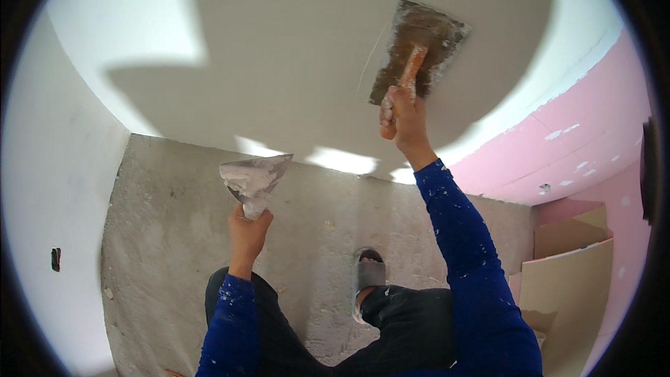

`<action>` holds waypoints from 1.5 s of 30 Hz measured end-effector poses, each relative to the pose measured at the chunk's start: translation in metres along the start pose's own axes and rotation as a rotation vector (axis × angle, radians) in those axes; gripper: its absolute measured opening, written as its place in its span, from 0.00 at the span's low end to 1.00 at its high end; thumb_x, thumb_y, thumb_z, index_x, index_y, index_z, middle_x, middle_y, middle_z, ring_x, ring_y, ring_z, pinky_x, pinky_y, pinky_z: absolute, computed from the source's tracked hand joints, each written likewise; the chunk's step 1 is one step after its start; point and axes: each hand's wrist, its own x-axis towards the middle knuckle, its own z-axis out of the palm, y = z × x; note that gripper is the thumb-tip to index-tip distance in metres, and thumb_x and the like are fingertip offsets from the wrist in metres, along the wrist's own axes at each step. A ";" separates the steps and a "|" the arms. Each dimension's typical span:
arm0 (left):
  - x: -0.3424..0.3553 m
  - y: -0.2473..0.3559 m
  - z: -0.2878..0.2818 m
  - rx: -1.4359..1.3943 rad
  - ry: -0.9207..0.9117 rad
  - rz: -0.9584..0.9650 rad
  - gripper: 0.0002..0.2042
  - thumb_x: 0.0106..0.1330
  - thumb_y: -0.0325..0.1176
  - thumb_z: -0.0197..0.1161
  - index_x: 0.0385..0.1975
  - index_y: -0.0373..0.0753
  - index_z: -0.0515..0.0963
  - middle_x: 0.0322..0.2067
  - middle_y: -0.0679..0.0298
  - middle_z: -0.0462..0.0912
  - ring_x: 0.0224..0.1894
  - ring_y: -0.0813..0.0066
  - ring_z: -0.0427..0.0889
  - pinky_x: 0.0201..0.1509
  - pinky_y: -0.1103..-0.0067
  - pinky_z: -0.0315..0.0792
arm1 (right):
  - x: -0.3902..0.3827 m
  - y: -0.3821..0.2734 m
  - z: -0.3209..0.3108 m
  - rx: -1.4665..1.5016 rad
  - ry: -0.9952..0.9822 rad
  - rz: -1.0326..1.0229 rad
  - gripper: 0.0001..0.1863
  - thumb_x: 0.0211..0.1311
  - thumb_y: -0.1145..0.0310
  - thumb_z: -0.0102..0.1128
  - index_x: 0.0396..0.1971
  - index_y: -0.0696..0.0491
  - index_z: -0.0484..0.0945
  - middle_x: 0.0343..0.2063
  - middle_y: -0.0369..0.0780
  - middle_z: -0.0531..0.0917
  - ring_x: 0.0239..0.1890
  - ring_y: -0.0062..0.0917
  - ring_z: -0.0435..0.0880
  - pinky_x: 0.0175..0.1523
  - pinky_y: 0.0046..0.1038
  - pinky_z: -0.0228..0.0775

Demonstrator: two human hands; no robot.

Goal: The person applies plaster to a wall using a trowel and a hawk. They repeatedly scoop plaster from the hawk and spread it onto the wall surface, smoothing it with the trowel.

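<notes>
My right hand (406,120) is wrapped round the orange handle of a plastering trowel (436,31), whose broad metal blade lies against the pale wall (300,49). Smears of white plaster cover parts of that blade. Lower and to the left, my left hand (248,232) grips a putty knife (255,176) with a wide triangular blade. A lump of whitish plaster sits on it and runs down toward the handle, which my fingers mostly hide. A thin line marks the wall just left of the trowel.
Rough concrete floor (164,237) lies below the wall. Tan board pieces (569,283) lean at the right against a pink board wall (558,139) with white patches. The white left wall (63,188) has a small dark opening (56,259). My sandalled foot (370,272) stands on the floor.
</notes>
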 end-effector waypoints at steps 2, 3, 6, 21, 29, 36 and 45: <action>-0.001 0.006 0.001 0.000 -0.018 -0.005 0.11 0.56 0.28 0.65 0.38 0.32 0.79 0.24 0.68 0.80 0.26 0.82 0.76 0.30 0.79 0.70 | -0.006 -0.006 -0.034 0.040 0.112 0.084 0.12 0.69 0.58 0.57 0.28 0.46 0.70 0.18 0.29 0.69 0.17 0.13 0.67 0.20 0.20 0.58; -0.002 0.010 0.002 0.005 -0.018 0.026 0.11 0.57 0.28 0.65 0.38 0.33 0.78 0.24 0.68 0.80 0.25 0.82 0.76 0.29 0.80 0.69 | -0.012 -0.014 -0.056 0.091 0.130 0.134 0.12 0.70 0.58 0.57 0.28 0.46 0.70 0.18 0.29 0.69 0.17 0.13 0.67 0.20 0.20 0.58; -0.010 0.019 0.006 -0.005 -0.012 0.022 0.10 0.57 0.28 0.64 0.38 0.34 0.78 0.23 0.69 0.78 0.22 0.83 0.74 0.27 0.81 0.68 | -0.035 -0.035 -0.108 -0.099 0.140 0.024 0.16 0.69 0.53 0.55 0.25 0.44 0.67 0.15 0.29 0.67 0.14 0.14 0.65 0.15 0.21 0.53; -0.019 0.014 -0.012 -0.012 0.035 -0.021 0.12 0.57 0.29 0.66 0.40 0.33 0.77 0.25 0.67 0.80 0.22 0.81 0.76 0.25 0.80 0.69 | -0.096 0.128 -0.160 -1.889 -0.521 0.339 0.22 0.59 0.50 0.56 0.30 0.55 0.85 0.26 0.47 0.86 0.32 0.39 0.87 0.40 0.41 0.79; -0.022 0.020 -0.027 -0.063 0.055 -0.013 0.10 0.57 0.27 0.65 0.38 0.33 0.78 0.24 0.69 0.80 0.22 0.82 0.75 0.26 0.80 0.69 | -0.087 0.131 -0.165 -1.923 -0.364 0.275 0.21 0.60 0.52 0.55 0.27 0.57 0.83 0.24 0.47 0.85 0.28 0.42 0.86 0.38 0.43 0.79; -0.024 0.027 -0.028 -0.035 0.047 -0.019 0.08 0.56 0.27 0.65 0.35 0.33 0.79 0.25 0.70 0.80 0.25 0.85 0.74 0.29 0.81 0.68 | -0.059 0.091 -0.071 -1.652 -0.184 0.070 0.20 0.61 0.52 0.53 0.33 0.55 0.82 0.24 0.49 0.84 0.30 0.46 0.85 0.38 0.46 0.76; -0.013 0.022 -0.024 -0.047 0.005 0.043 0.11 0.55 0.27 0.65 0.37 0.32 0.78 0.27 0.68 0.81 0.29 0.83 0.76 0.33 0.80 0.70 | -0.010 -0.013 0.045 -1.180 0.132 -0.245 0.17 0.59 0.59 0.59 0.34 0.59 0.78 0.27 0.52 0.83 0.33 0.50 0.83 0.42 0.44 0.75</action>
